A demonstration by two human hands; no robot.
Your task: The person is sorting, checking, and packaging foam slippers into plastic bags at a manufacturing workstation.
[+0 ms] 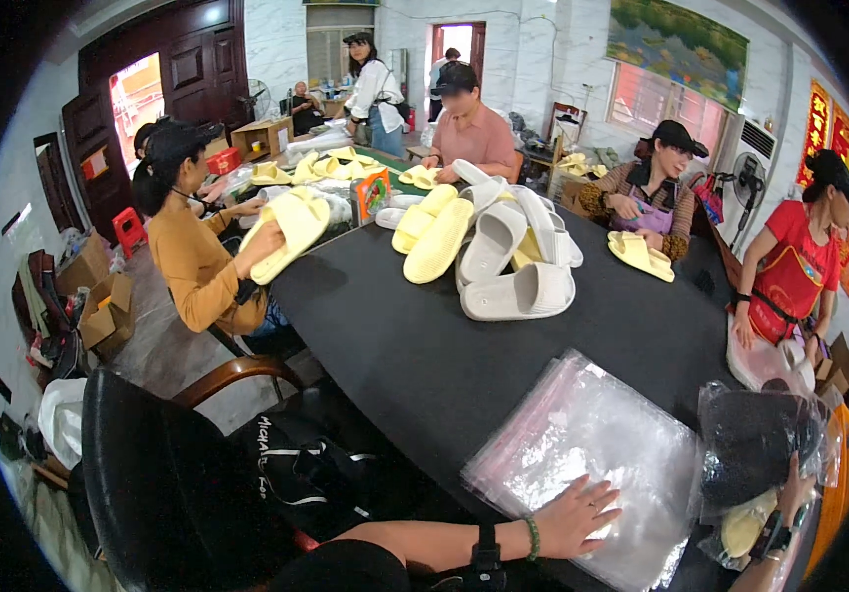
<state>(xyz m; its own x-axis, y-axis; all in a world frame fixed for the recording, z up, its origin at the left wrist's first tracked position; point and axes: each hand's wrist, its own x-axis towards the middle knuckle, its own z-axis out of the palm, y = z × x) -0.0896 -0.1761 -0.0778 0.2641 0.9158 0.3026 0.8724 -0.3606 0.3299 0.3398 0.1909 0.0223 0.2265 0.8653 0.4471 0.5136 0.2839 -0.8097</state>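
My left hand (575,515) lies flat, fingers spread, on a stack of clear plastic bags (592,434) at the front of the black table. At the right edge, my right hand (795,490) holds the side of a clear bag (821,434). A dark, rounded flat thing (755,434) shows inside that bag; its kind is hard to make out. Below it, a pale yellow piece (742,530) shows through clear plastic. Farther up the table sits a pile of grey slippers (518,296) and yellow slippers (439,237), beyond both hands.
A black chair (138,474) with a wooden armrest stands at my left. On the left, a person in mustard (197,247) holds a yellow slipper (289,232). Several other people sit or stand around the table (395,365). Another yellow slipper (642,257) lies near the right edge.
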